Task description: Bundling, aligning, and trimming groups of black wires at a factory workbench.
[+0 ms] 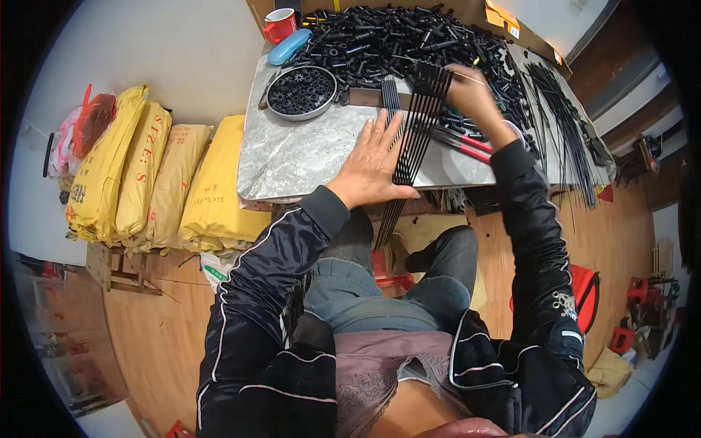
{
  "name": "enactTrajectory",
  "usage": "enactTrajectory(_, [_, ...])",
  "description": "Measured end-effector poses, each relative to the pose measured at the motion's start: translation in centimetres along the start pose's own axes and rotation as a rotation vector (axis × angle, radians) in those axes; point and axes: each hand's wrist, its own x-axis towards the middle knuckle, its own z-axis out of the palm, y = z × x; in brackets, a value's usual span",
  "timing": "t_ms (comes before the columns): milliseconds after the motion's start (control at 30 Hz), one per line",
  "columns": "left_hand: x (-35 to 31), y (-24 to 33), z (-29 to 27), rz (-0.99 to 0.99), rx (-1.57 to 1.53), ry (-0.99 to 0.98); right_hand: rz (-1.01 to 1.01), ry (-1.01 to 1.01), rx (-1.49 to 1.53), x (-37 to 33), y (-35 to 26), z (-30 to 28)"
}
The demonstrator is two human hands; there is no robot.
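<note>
My left hand (371, 162) lies flat on the grey marbled table (281, 164), fingers stretched out. Its thumb reaches across a row of thin black rods (418, 139) set side by side, whose near ends jut past the table edge above my lap. At the far end of this row is my right hand (471, 93), smeared by motion, so its grip is unclear. A second set of thin dark rods (391, 95) lies just left of the row, beyond my left fingertips. Pliers with red handles (471, 144) rest to the right of the row, below my right wrist.
A large heap of small black parts (358, 47) covers the table's back. A round metal dish (298, 117) holds black toothed pieces. Behind it are a blue case (290, 47) and a red mug (281, 28). Loose rods (562, 120) lie right. Yellow sacks (219, 186) stand left.
</note>
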Motion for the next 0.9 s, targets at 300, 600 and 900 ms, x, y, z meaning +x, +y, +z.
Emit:
enactTrajectory(300, [0.0,0.0,-0.3,-0.065,-0.093,-0.065,-0.212,-0.179,-0.301,2.8,3.7,8.7])
enactTrajectory(600, [-1.0,1.2,-1.6,-0.08,-0.201,-0.14,0.174,-0.089,-0.739,2.8,6.4,-4.5])
enactTrajectory(900, [-0.5,1.1,-1.7,-0.104,-0.19,-0.179,-0.147,-0.066,-0.837,3.2,8.0,-5.7])
